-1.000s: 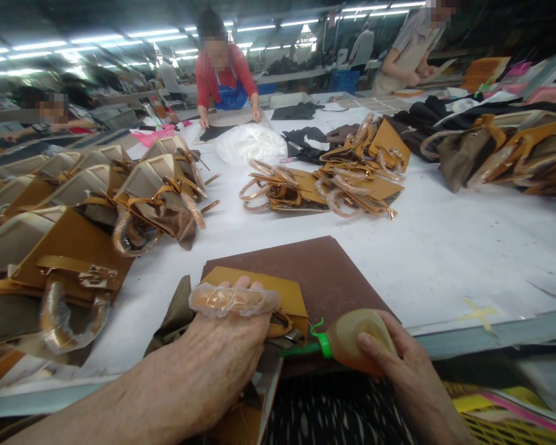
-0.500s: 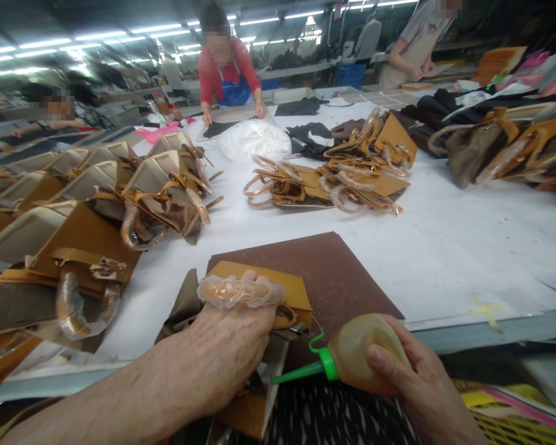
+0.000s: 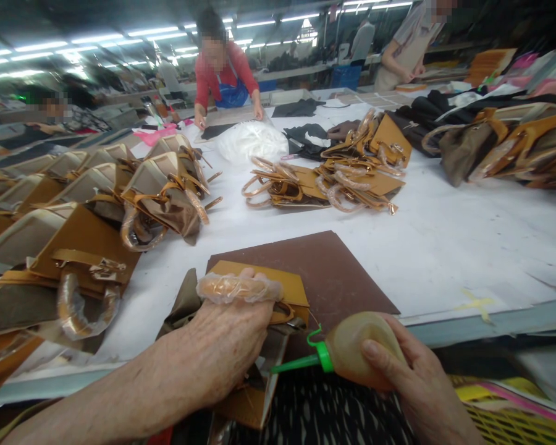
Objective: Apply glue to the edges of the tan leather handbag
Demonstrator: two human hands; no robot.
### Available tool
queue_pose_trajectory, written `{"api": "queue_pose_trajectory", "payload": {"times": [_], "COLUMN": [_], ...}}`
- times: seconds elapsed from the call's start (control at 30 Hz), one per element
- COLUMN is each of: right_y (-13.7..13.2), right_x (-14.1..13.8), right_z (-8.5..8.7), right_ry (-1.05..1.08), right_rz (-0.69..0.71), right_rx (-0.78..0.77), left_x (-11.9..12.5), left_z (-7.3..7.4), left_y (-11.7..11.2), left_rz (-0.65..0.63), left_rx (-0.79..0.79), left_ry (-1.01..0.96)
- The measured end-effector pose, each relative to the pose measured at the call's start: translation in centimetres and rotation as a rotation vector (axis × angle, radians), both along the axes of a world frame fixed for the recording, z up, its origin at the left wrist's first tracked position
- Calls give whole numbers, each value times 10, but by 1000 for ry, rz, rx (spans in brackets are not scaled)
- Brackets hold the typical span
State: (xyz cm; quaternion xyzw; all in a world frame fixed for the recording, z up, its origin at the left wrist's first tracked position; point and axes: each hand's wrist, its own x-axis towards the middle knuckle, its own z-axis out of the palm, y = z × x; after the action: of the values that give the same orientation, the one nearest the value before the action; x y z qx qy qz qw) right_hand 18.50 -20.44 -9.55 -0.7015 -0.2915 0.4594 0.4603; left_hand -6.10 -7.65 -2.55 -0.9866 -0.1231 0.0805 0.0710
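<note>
A tan and olive-brown handbag [image 3: 293, 286] lies at the table's front edge, partly overhanging it. My left hand [image 3: 234, 337] reaches under its plastic-wrapped handle [image 3: 241, 288] and holds the bag; most of the fingers are hidden behind the handle. My right hand [image 3: 410, 364] is closed around a squeeze bottle [image 3: 359, 349] with amber contents and a green nozzle [image 3: 299, 363]. The bottle is tipped sideways, and its nozzle tip is at the bag's pale side edge [image 3: 274, 377]. Whether the tip touches cannot be told.
Under the bag is a brown board [image 3: 338, 272] on the white-covered table [image 3: 467, 247]. Rows of similar bags [image 3: 83, 247] stand at left, with more bags [image 3: 333, 179] lying ahead. Across the table a person in red [image 3: 225, 74] handles dark material. A yellow basket [image 3: 505, 408] is low at right.
The bottle and my right hand have shifted slightly left and up, with the nozzle tip a little higher along the bag's edge. My left hand keeps its hold on the bag.
</note>
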Motion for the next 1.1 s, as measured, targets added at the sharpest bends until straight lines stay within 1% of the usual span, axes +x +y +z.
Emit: {"api": "queue_pose_trajectory", "payload": {"times": [0.13,0.23,0.3,0.37,0.43,0.53,0.67,0.77,0.83,0.93,1.0,1.1], "right_y": [-4,-7,-8,-9,-10,-13,-18,-21,-22,-22,-22,-20], "right_x": [-3,-5,-8,-11,-14,-16,-16,-15,-16,-17,-19,-21], "right_z": [-3,-1,2,7,11,14,11,4,-2,-9,-10,-7], "right_ry": [36,69,91,94,92,101,124,245,327,366,356,357], "right_rz": [-49,-47,-63,-86,-86,-71,-73,-74,-106,-151,-140,-108], "right_rx": [22,18,11,4,5,13,23,17,17,26,27,22], "left_x": [3,4,3,1,-1,-1,5,12,15,15,12,8], "left_z": [2,1,-3,-9,-13,-15,-8,0,3,5,3,0], "left_y": [-1,0,2,4,5,6,6,8,8,8,8,7], "left_rz": [-35,-93,-98,-71,-28,25,80,126,152,150,115,77], "left_rx": [122,182,197,169,106,20,-57,-117,-144,-131,-77,-6], "left_ry": [151,172,149,111,70,1,-16,3,29,45,13,-17]}}
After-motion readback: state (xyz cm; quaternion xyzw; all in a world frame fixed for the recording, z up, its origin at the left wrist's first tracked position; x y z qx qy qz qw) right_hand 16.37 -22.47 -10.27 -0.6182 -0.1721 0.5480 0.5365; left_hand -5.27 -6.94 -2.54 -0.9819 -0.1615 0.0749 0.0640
